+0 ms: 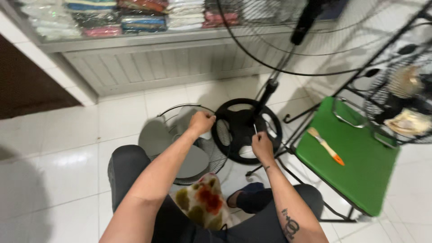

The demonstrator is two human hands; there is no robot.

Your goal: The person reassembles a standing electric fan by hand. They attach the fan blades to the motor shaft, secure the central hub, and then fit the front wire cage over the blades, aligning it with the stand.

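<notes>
Left to right, clock positions read from frame centre.

- 8 o'clock: dark-trousered knee (128,168), raised, forearm braced across it.
- Just left of centre: left hand (201,122) fisted tight on rim of wire fan guard (211,155); guard tipped against lap, probably held that way to steady it. Grey blades (189,157) inside guard.
- 6 o'clock: stained floral cloth (203,202) on lap, under guard's lower edge.
- Just right of centre: right hand (262,145) pinched narrow on thin pale strip (254,129), upright; tie or tool, cannot tell.
- Behind both hands: black round fan base (245,132) flat on tile, pole (270,90) rising toward 1 o'clock.
- 3 o'clock: green stool top (360,171) serving as tool shelf; brush with orange handle (325,146) in arm's reach.
- 2 o'clock: second fan in black guard (400,99), cut off by frame edge, dusty.
- 12 o'clock: large guard ring, top cropped.

Hidden: left fingertips, strip's lower end, foot mostly under right forearm.
</notes>
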